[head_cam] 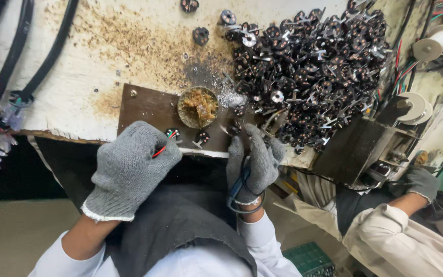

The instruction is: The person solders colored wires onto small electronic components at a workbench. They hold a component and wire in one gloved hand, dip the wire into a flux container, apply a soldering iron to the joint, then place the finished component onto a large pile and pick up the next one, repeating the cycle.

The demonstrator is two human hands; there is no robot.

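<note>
**Wires in my left glove, tool in my right, the little plug piece between them**

My left hand [129, 169] is closed in its grey knit glove around thin red and green wires [162, 147]; their ends poke out past my knuckles toward the right and slightly up, so their long axis points at the small dark plug part [172, 134] lying on the brown board [139, 105] just beside my fingertips; my right hand [255, 161] is curled shut on a slim blue-handled tool [238, 185], its cord looping round my wrist and its tip aimed up and left toward another dark plug part [201, 137] at the board's front edge; that second part lies between my two hands, a little nearer the right one, and I cannot tell whether the tip touches anything; just behind it stands a round tin of brownish paste [197, 106], and beyond, to the right, a heap of dark plug parts [314, 66] covers the stained white bench [78, 66]; at the far right another person's gloved hand [422, 182] works by a dark metal fixture [355, 149].
</note>
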